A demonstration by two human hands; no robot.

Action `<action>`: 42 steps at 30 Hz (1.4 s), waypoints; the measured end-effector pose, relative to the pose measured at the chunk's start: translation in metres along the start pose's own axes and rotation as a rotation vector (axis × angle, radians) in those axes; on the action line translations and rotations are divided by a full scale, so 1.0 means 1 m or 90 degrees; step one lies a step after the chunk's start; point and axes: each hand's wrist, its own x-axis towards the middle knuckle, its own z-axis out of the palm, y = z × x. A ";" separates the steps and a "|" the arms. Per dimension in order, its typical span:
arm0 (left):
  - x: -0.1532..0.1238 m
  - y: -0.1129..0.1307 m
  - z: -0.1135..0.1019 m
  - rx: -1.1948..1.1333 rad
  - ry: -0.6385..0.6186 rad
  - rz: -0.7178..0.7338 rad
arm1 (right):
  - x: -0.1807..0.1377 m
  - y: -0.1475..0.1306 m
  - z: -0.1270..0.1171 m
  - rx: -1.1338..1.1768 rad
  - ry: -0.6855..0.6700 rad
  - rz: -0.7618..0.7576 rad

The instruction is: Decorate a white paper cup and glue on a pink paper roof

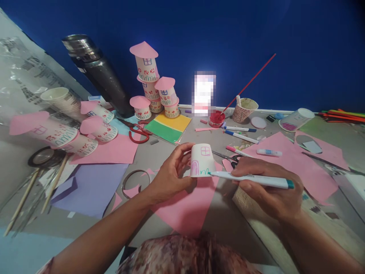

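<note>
My left hand (pixel 173 169) grips an upside-down white paper cup (pixel 203 160) by its left side, above the table. A purple window and an arched door are drawn on the cup, with a short green zigzag near its rim. In my right hand (pixel 268 186) is a white marker with a green end (pixel 256 179); its green tip touches the cup at the end of the zigzag. Beneath the cup lies a pink paper sheet (pixel 188 209). Black scissors (pixel 234 159) lie just behind my right hand.
Decorated cup towers with pink cone roofs (pixel 146 70) stand at the back, beside a dark flask (pixel 99 72). Red-handled scissors (pixel 138 133), a tape roll (pixel 125 184) and purple paper (pixel 94 190) lie left. Several markers (pixel 241 136) and pink sheets (pixel 302 167) lie right.
</note>
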 end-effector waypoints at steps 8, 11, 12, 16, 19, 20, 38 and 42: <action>-0.001 0.002 0.001 -0.033 0.014 -0.035 | -0.003 0.001 -0.001 0.027 -0.002 0.025; -0.001 -0.001 0.000 -0.047 0.008 -0.033 | -0.002 0.000 -0.001 0.011 0.019 0.031; -0.001 -0.001 -0.001 -0.049 0.006 -0.032 | -0.002 -0.001 -0.001 0.006 0.021 0.031; -0.001 -0.004 -0.003 -0.053 -0.001 -0.031 | -0.001 -0.001 -0.002 0.020 0.001 0.027; -0.001 -0.006 -0.004 -0.058 -0.011 -0.032 | -0.002 0.000 -0.002 -0.001 0.017 0.024; -0.001 -0.006 -0.004 -0.059 -0.014 -0.034 | -0.002 0.000 -0.003 -0.014 0.026 0.023; -0.005 -0.010 0.000 0.155 -0.013 0.083 | 0.000 -0.001 0.002 -0.009 -0.020 -0.030; -0.004 -0.009 0.000 0.149 -0.015 0.083 | 0.003 -0.002 0.002 -0.033 -0.032 -0.028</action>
